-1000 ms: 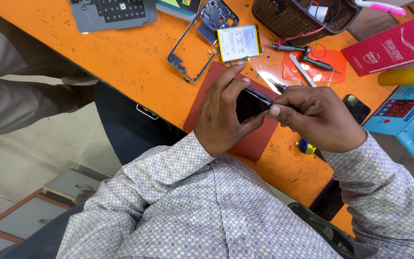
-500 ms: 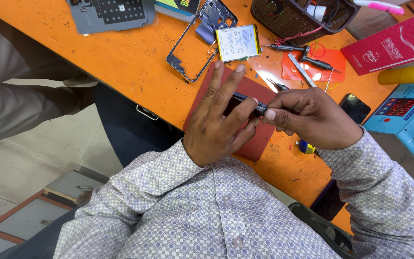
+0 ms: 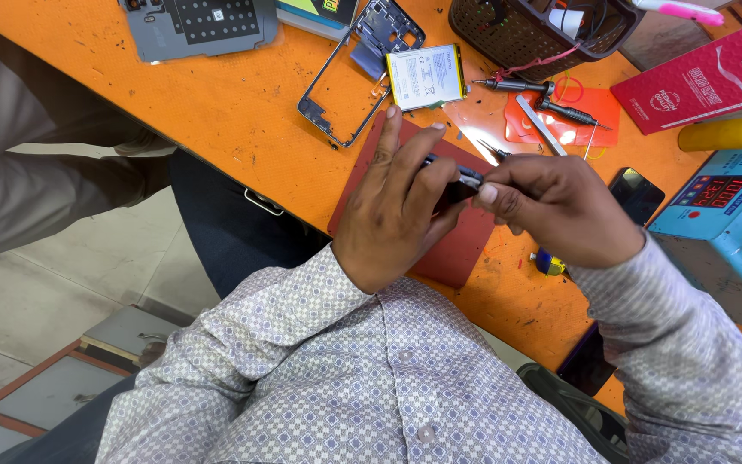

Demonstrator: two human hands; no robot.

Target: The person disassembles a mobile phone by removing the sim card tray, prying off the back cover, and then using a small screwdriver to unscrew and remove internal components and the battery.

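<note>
Landmark: red mat [image 3: 461, 245] on the orange table [image 3: 216, 112].

Left hand [image 3: 392, 210]: over the mat's middle, fingers spread flat and pressing down on a dark phone [image 3: 450, 191], which is mostly hidden beneath them. The phone sits on or just above the mat; contact cannot be confirmed.

Right hand [image 3: 564, 210]: at the mat's right edge, thumb and fingertips pinched on a thin dark tool [image 3: 465, 174]. Its tip is at the phone's upper edge, right against the left fingers.

Around the mat:
- beyond its far edge: a bare phone frame [image 3: 337, 94] and a white battery [image 3: 426, 76]
- far right of it: tweezers [image 3: 493, 150], two screwdrivers [image 3: 543, 94] on an orange sheet, a black basket [image 3: 517, 34]
- right of it: a second dark phone [image 3: 637, 193] and a blue meter box [image 3: 723, 223]
- far left: a grey keyboard part [image 3: 199, 26]

Risks (judgement):
- The tool tip works close to the left fingertips; a slip under force could jab a finger.
- Too steep a prying angle could crack the glass or gouge the housing.
- Uneven downward pressure from the left hand could let the phone skid on the mat.
- Loose tools nearby could be knocked by the right sleeve.
</note>
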